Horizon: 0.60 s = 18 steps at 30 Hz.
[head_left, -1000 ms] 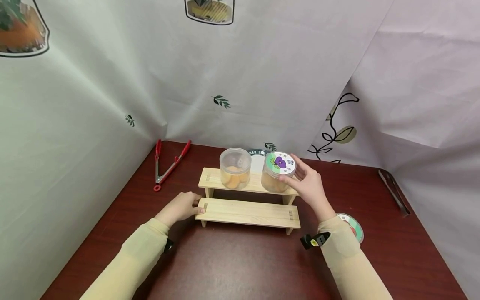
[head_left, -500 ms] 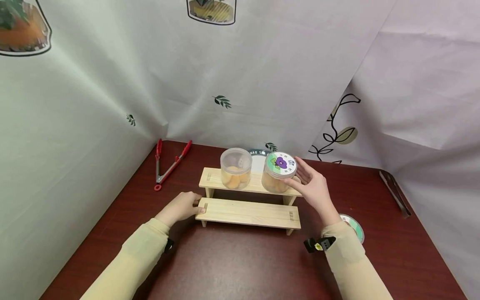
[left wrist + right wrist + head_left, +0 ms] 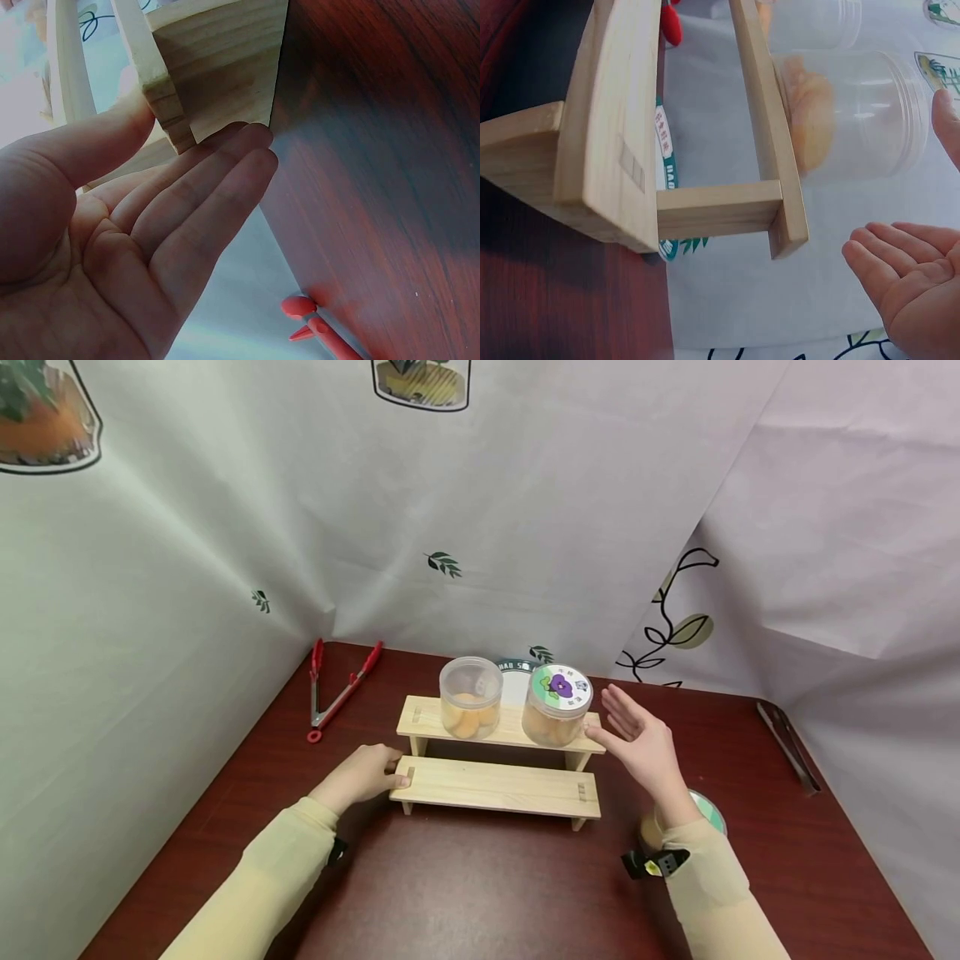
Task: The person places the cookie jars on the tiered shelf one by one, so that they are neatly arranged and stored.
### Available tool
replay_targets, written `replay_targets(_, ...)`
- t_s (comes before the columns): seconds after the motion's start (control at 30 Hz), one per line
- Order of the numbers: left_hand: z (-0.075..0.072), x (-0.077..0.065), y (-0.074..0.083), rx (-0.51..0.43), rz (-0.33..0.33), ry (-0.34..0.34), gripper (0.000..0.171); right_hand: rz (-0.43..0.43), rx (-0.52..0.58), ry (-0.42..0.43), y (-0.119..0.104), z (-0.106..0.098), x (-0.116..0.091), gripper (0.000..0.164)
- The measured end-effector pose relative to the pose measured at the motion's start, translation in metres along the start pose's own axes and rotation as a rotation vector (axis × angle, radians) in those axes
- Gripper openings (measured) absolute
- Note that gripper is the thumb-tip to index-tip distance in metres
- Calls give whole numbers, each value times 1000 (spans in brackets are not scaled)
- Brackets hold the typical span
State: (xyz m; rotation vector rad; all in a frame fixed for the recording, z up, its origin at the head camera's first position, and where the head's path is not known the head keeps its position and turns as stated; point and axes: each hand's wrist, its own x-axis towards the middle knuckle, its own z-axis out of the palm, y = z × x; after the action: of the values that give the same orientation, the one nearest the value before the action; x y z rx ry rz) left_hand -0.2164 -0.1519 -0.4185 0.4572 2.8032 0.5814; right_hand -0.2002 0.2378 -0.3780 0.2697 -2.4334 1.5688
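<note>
A two-step wooden stand (image 3: 495,786) stands on the table. My left hand (image 3: 365,774) holds the left end of its lower step, thumb on the board and fingers against the side leg (image 3: 225,64) in the left wrist view. On the upper step are two clear plastic jars with orange-yellow pieces inside. The left jar (image 3: 470,697) has no printed lid; the right jar (image 3: 557,714) wears a lid (image 3: 562,686) with a purple flower. My right hand (image 3: 643,752) is just right of that jar, fingers straight and apart from it in the right wrist view.
Another jar with a green-white lid (image 3: 708,810) stands on the table, partly hidden by my right wrist. Red-handled tongs (image 3: 333,697) lie at the back left, metal tongs (image 3: 789,747) at the right edge. A plate (image 3: 516,681) shows behind the stand.
My right hand has let go of the lidded jar and moved to the right, its fingers opening away from it. The left hand and the stand have not moved.
</note>
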Motion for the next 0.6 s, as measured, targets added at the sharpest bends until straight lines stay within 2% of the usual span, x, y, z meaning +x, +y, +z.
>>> replay_targets(0.27, 0, -1, 0, -7, 13, 15, 47, -8, 2, -1, 1, -11, -10, 72)
replay_targets(0.6, 1, 0, -1, 2, 16, 17, 47, 25, -79, -10, 12, -24, -20, 74)
